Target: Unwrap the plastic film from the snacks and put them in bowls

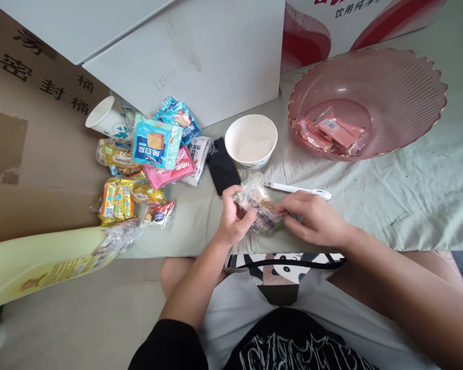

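Just past the table's front edge, my left hand (235,218) grips a clear plastic snack packet (260,205) with brown and dark pieces showing inside. The thumb lies across its front. My right hand (310,216) pinches the packet's right edge between thumb and fingers. Behind the packet lies a white utility knife (299,190), its tip pointing left. A dark phone (224,167) rests flat to the left of it. Beyond both stands a white paper bowl (251,141) with something pale at its bottom.
A pink ribbed plastic basin (401,103) at the right holds several pink packets (337,131). Left of the phone are piled snack packets (152,144) and a tipped paper cup (110,118). A yellow bottle (50,257) juts in at the left. White boxes (216,61) stand behind.
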Demonstrator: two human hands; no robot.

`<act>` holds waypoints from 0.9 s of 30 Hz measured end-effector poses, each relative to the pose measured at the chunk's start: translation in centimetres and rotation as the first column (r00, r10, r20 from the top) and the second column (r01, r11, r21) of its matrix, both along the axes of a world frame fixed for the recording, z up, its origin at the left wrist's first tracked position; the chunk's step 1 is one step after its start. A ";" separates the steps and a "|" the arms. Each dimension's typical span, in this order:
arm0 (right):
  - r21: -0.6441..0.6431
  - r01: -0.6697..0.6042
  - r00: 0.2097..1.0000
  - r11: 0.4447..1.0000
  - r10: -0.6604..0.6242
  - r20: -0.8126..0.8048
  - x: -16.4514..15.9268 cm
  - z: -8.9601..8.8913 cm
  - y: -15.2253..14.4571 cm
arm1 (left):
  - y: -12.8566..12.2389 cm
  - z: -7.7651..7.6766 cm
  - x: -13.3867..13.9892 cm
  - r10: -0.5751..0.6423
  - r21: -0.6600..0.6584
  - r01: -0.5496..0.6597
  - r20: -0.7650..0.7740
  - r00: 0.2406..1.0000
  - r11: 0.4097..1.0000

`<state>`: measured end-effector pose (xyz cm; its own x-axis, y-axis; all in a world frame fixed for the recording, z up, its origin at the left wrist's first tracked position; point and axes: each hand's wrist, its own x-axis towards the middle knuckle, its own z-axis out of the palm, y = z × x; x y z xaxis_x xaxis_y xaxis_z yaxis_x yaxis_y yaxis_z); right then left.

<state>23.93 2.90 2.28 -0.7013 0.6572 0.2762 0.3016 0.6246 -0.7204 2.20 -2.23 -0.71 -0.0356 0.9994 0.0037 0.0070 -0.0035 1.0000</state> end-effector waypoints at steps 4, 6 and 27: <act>-0.011 -0.004 1.000 1.000 0.004 0.009 -0.1 0.0 0.0 | 0.0 0.0 0.0 0.000 -0.006 -0.001 -0.005 1.000 1.000; -0.027 -0.015 1.000 1.000 0.015 0.008 -0.1 0.1 -0.1 | 0.0 -0.1 0.0 -0.003 0.000 0.003 0.001 1.000 1.000; -0.489 0.156 0.978 0.858 -0.067 0.196 -1.2 0.3 -0.4 | -0.3 -0.5 -0.2 -0.009 -0.016 0.010 0.041 0.999 1.000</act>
